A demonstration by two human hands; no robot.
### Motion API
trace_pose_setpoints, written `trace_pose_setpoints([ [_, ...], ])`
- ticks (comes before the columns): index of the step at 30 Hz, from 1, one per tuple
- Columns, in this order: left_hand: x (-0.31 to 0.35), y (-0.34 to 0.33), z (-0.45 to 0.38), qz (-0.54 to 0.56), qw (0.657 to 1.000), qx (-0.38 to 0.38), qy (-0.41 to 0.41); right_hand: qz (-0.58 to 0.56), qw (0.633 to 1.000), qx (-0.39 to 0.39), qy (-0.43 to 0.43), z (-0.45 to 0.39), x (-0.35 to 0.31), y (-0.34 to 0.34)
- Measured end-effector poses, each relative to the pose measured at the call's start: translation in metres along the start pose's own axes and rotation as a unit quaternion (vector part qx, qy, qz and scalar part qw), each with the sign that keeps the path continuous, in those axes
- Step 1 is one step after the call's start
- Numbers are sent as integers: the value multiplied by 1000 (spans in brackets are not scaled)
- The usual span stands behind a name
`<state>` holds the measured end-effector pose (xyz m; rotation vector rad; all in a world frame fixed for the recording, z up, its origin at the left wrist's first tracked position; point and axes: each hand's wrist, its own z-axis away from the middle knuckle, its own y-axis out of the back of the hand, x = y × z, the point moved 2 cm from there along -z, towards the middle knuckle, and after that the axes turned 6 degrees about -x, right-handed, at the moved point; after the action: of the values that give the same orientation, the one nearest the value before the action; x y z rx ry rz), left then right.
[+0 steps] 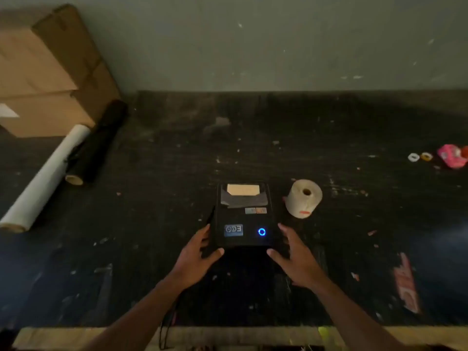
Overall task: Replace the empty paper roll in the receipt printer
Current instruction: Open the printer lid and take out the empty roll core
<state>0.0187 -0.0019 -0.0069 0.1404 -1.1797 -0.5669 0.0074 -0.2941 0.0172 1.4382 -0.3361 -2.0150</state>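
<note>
A black receipt printer (243,219) sits mid-table with a blue ring light lit on its front panel. A pale tan piece shows in the paper bay at its far end. A white paper roll (304,198) lies on its side just right of the printer. My left hand (196,257) rests against the printer's near left corner, fingers spread along its side. My right hand (295,257) mirrors it at the near right corner. Both hands touch the housing with fingers apart; neither is wrapped around it.
The dark, scuffed table (354,249) meets a grey wall at the back. Cardboard boxes (45,72) stand far left, with a white film roll (48,173) and a black roll (98,143) beside them. Small pink and white items (450,155) lie far right. A cable (164,333) hangs over the front edge.
</note>
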Motion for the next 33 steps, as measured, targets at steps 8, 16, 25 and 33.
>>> trace_pose_setpoints([
  [8,-2,-18,-5,27,998,58,19,-70,996,27,-46,-17,7,-14],
  [16,3,-11,-6,-25,996,79,-22,-55,996,71,-20,-13,1,-11],
  [25,68,37,-54,37,978,166,-121,-120,974,179,67,-61,-57,47],
  [33,101,69,-118,82,975,171,-114,-137,968,187,97,-121,-84,79],
])
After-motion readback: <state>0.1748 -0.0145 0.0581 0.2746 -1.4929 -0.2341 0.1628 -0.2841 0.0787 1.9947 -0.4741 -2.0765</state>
